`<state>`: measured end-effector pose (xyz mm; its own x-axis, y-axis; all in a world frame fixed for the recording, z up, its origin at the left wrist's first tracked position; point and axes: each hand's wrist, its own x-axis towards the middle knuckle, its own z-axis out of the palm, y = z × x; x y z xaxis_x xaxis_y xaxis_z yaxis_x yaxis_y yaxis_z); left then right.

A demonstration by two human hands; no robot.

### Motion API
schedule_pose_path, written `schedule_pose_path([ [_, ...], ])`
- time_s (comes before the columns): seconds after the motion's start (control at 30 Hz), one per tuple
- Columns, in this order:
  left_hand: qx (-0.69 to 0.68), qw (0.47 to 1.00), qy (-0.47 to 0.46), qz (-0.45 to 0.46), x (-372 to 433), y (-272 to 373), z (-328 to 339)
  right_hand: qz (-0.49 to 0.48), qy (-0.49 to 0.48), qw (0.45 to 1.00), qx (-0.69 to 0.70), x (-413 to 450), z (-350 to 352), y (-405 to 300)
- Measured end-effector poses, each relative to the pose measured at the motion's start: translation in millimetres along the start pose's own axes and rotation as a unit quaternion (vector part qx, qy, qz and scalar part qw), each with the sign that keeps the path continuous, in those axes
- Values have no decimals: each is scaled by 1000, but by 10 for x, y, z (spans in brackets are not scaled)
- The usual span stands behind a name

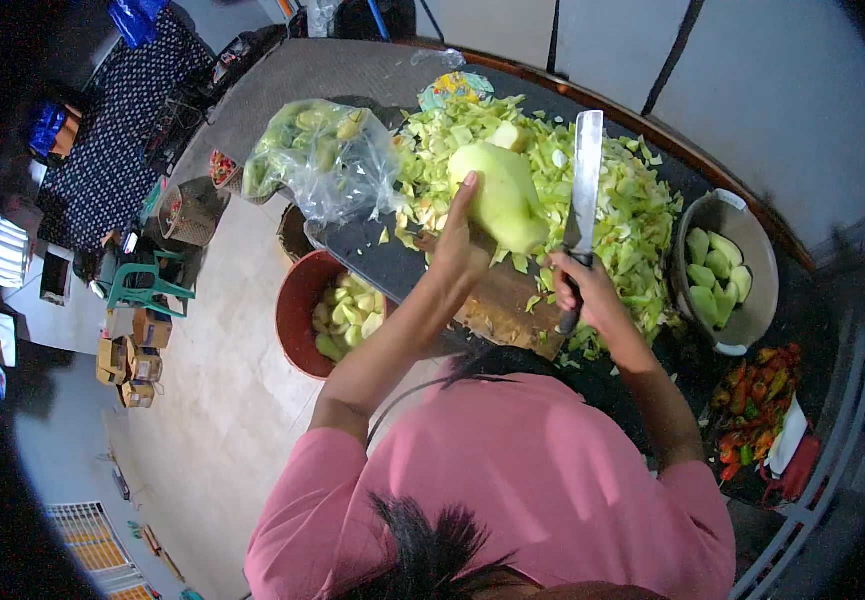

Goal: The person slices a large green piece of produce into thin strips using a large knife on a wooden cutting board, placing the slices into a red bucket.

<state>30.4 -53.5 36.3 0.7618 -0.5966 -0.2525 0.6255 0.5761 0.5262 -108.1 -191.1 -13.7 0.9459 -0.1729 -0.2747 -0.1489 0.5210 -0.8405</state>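
My left hand (462,240) grips a large pale-green peeled fruit, perhaps a chayote (498,196), with the thumb along its near side. In my right hand (590,289) is the black handle of a broad-bladed knife (587,176), its blade pointing away from me and apart from the fruit. A big heap of green peelings (620,217) spreads beneath and around both hands. Under my forearms lies a worn wooden chopping board (511,307) with scraps on it. Another pale piece (509,137) rests on the heap just beyond the held fruit.
A clear plastic bag of green produce (320,150) sits at left on the dark table (372,247). Below it stands a red-brown tub (293,322) of cut pieces. At right are a grey basin (762,285) with green pieces and a pile of peppers (759,397).
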Motion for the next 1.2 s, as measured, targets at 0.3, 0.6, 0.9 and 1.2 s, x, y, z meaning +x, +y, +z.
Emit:
schedule_pose_path([
  [0.3,109,984,-99,101,-21,29,-38,53,-14,946,321,345,191,-58],
  [0.6,100,968,-137,-185,-391,-112,-224,-10,101,994,45,241,28,-587],
  [0.9,-66,958,-36,-278,-485,-165,-331,-117,149,932,-309,170,33,-521],
  [1.2,-119,961,13,-248,-479,-23,-208,-228,136,675,-688,-152,76,-377],
])
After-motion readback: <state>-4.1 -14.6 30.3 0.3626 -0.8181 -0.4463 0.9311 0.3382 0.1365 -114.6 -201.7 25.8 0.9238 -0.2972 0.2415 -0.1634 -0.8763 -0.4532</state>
